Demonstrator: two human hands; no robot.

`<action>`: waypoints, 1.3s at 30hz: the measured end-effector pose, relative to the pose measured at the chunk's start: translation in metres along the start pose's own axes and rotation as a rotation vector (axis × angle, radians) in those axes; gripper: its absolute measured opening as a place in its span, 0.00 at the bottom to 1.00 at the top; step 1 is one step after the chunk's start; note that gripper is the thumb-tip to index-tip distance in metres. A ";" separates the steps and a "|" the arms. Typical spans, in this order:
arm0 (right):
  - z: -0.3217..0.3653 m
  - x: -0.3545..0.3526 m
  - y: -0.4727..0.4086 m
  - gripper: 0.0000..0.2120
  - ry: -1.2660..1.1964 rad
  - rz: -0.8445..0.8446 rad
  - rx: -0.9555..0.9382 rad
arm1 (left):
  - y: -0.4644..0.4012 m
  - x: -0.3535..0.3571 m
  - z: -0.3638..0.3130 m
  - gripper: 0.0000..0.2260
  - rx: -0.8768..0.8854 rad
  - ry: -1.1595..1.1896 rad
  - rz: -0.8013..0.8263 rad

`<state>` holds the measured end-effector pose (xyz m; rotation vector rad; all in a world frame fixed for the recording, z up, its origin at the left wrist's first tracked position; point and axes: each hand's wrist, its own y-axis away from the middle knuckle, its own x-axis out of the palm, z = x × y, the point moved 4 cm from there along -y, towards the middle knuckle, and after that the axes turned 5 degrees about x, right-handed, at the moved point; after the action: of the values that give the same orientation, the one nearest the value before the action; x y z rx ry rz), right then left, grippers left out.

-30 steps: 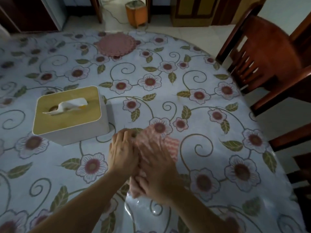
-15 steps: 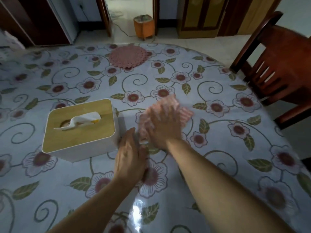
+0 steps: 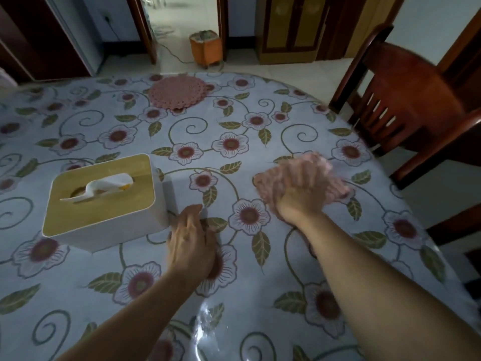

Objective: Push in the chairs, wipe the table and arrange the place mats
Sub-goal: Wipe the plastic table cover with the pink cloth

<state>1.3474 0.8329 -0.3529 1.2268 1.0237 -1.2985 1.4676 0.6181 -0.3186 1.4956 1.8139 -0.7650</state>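
Pressing flat, right hand point(image 3: 299, 188) fingers spread over pink cloth point(image 3: 335, 186) lying crosswise.

Dim room — pale tiled floor point(image 3: 291, 71), an open doorway point(image 3: 182, 19), a yellow-wood cabinet point(image 3: 289, 27) against the far wall.

A tissue box point(image 3: 104, 201) is crowding the left hand point(image 3: 191, 242); open table point(image 3: 286, 121) is stretching beyond the right hand point(image 3: 302, 188), a chair point(image 3: 406, 100) looming alongside.

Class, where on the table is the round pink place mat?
The round pink place mat lies at the table's far edge, centre-left in the head view, well beyond the tissue box.
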 end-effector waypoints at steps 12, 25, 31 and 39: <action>-0.122 -0.006 0.122 0.33 0.078 -0.065 -0.051 | 0.049 0.024 -0.050 0.18 0.043 -0.032 0.107; -0.184 -0.007 0.251 0.35 0.041 0.008 0.198 | 0.123 0.064 -0.099 0.17 0.180 -0.107 0.289; -0.199 -0.003 0.276 0.37 0.112 0.052 0.173 | 0.157 0.056 -0.093 0.19 0.224 -0.139 0.372; -0.167 0.011 0.375 0.33 0.067 0.062 0.323 | 0.229 0.021 -0.055 0.14 0.252 -0.143 0.408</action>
<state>1.7391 0.9572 -0.3581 1.5419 0.8357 -1.4200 1.6831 0.7140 -0.3078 1.8445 1.2831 -0.8886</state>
